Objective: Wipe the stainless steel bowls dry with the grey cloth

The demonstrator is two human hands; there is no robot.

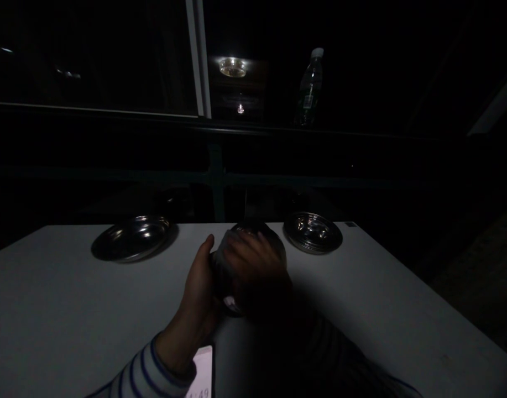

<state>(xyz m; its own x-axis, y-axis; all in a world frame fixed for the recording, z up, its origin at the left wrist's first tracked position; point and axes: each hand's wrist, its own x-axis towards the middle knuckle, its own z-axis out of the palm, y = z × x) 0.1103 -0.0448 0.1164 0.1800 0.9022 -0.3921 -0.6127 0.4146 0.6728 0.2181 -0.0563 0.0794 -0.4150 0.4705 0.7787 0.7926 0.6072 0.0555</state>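
My left hand point(200, 279) grips the left side of a dark, shiny metal bowl point(278, 237), its thumb raised along the rim. The bowl is tilted up above the table, and much of it is hidden behind my hands. Inside it, my right hand point(255, 257) is closed on a thin greyish cloth point(225, 254) and presses it against the metal. Shadow and motion blur the right fingers. A phone point(203, 370) with a lit screen lies below my left wrist, partly covered by the striped sleeve.
On the white table point(71, 320) a shallow metal bowl point(131, 237) rests tipped at the far left. Toward the far right edge stand nested metal bowls point(313, 232). Behind, a capped plastic bottle point(310, 91) stands on a dark ledge by the window. The room is very dim.
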